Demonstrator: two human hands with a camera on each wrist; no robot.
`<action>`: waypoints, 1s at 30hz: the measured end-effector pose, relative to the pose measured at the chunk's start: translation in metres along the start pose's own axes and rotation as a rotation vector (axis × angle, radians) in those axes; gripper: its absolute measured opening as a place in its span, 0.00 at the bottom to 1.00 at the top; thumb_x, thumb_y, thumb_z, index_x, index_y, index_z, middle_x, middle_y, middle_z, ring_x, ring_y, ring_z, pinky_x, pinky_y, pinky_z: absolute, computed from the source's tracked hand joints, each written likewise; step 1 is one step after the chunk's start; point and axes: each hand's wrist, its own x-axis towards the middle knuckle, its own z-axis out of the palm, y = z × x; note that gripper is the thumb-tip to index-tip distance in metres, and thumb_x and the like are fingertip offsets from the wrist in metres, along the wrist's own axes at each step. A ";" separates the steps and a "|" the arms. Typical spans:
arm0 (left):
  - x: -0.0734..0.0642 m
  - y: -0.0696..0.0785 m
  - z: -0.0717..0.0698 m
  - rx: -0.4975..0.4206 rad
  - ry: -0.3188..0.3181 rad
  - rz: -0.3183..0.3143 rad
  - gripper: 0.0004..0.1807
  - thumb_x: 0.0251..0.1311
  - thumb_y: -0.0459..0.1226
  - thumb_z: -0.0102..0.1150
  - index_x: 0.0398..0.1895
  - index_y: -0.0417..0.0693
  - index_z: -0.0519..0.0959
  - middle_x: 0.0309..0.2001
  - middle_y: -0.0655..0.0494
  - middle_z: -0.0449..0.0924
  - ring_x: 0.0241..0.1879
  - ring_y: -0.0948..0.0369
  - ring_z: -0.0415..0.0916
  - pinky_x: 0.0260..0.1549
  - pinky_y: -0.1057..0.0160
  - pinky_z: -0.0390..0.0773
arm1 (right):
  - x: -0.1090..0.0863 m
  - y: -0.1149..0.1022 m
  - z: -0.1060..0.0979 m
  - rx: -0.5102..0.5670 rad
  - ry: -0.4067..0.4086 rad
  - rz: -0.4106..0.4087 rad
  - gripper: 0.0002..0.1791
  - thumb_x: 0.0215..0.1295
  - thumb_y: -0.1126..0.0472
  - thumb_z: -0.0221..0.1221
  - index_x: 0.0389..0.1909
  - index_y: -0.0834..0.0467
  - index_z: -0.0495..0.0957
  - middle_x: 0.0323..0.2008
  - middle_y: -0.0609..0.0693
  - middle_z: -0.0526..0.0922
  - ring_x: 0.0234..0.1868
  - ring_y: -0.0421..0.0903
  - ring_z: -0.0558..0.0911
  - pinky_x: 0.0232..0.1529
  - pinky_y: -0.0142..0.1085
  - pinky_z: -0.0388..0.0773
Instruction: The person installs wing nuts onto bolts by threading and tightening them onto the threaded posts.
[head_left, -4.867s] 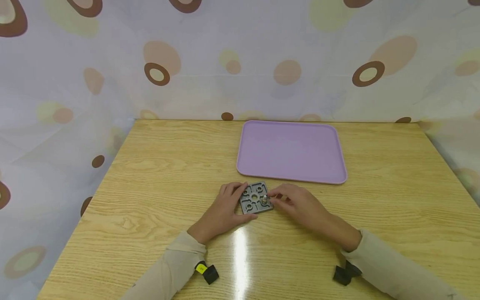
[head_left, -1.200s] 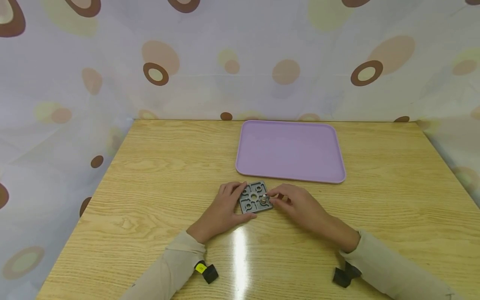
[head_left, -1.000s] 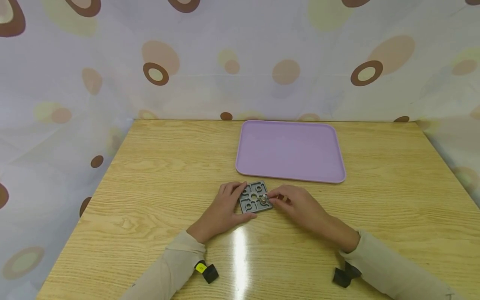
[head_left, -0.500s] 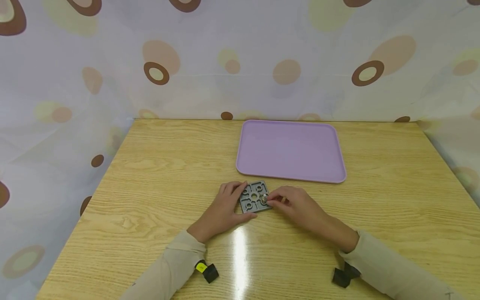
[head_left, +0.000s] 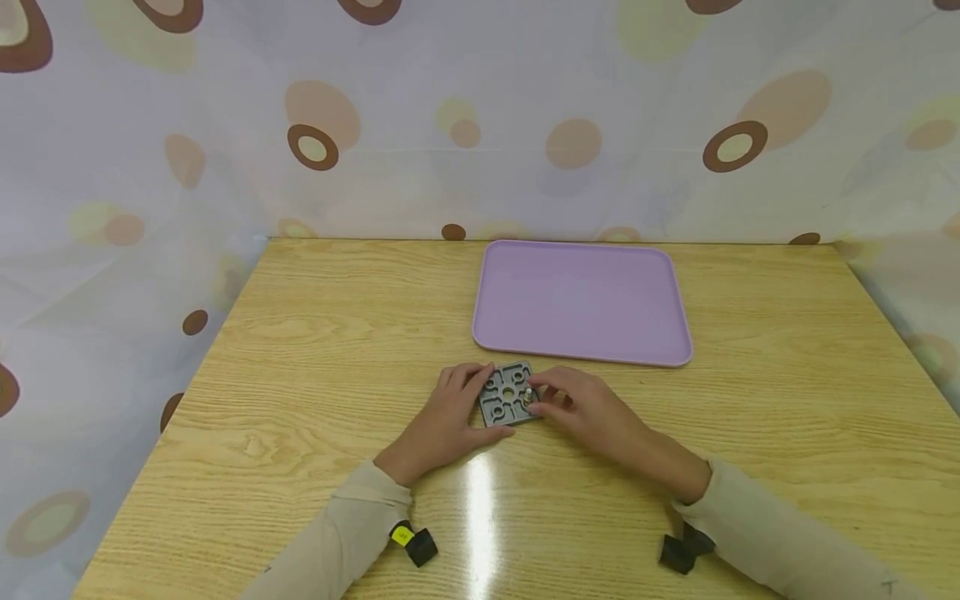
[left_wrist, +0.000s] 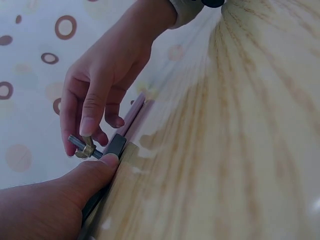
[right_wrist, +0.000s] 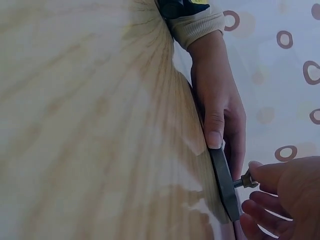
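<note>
A square grey metal plate [head_left: 512, 408] with round holes and raised ribs lies flat on the table. My left hand [head_left: 450, 417] grips it from the left, thumb on the near edge and fingers on the far edge. From its right part a threaded bolt [left_wrist: 76, 142] stands up, carrying a brass-coloured wing nut [left_wrist: 88, 150] partway along the thread. My right hand [head_left: 600, 417] reaches in from the right, thumb and forefinger curled around the wing nut from opposite sides. In the left wrist view the thumb touches one wing. The bolt's lower end is hidden.
A purple tray [head_left: 581, 304] lies behind the plate, toward the back of the wooden table [head_left: 337, 367]. Patterned cloth [head_left: 517, 108] hangs behind the table and at its sides. Black wrist cameras hang below both sleeves.
The right thumb and forefinger have spread farther apart around the wing nut than half a second ago, and the wing nut looks turned. The left hand and the plate stay put.
</note>
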 end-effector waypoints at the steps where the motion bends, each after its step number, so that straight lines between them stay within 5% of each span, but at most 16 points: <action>1: 0.000 0.000 0.000 -0.001 0.000 0.001 0.50 0.51 0.63 0.57 0.71 0.47 0.54 0.64 0.52 0.56 0.59 0.58 0.54 0.53 0.57 0.64 | 0.000 0.000 0.000 -0.003 -0.002 -0.003 0.19 0.58 0.57 0.63 0.50 0.58 0.78 0.37 0.45 0.80 0.36 0.36 0.77 0.34 0.32 0.75; 30: -0.001 0.001 0.000 0.002 -0.010 -0.005 0.50 0.51 0.64 0.55 0.71 0.47 0.54 0.63 0.52 0.57 0.59 0.58 0.53 0.54 0.57 0.64 | -0.006 0.001 -0.007 0.017 0.030 0.007 0.05 0.61 0.62 0.60 0.38 0.54 0.82 0.36 0.41 0.82 0.33 0.36 0.77 0.33 0.32 0.74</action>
